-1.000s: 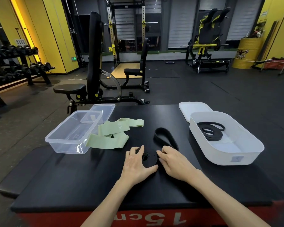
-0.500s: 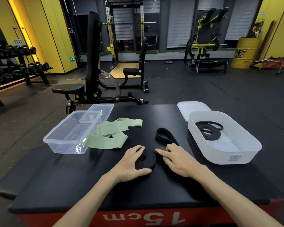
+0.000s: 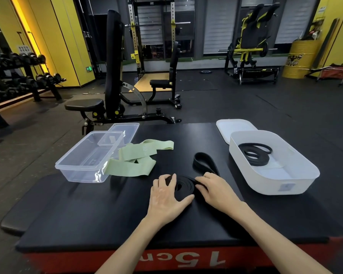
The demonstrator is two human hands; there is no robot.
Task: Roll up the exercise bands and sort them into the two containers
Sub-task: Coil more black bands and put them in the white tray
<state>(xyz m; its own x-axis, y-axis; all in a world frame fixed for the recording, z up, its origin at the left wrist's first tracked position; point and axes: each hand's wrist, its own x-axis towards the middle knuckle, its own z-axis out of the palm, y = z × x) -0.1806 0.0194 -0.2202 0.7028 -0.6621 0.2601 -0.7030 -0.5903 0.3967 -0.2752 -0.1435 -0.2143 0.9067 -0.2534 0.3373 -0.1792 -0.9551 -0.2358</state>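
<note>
White "15cm", upside down, on the red front face of the counter (image 3: 107, 214), pale "30" on the green band (image 3: 145, 153) atop the counter's left half, blurred logo ending "STAR" on the yellow barrel (image 3: 299, 62) far beyond the counter's right corner

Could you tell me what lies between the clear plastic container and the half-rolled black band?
In the head view, a loose pile of pale green fabric bands lies there, against the clear plastic container; bare black platform follows up to the black band.
</note>
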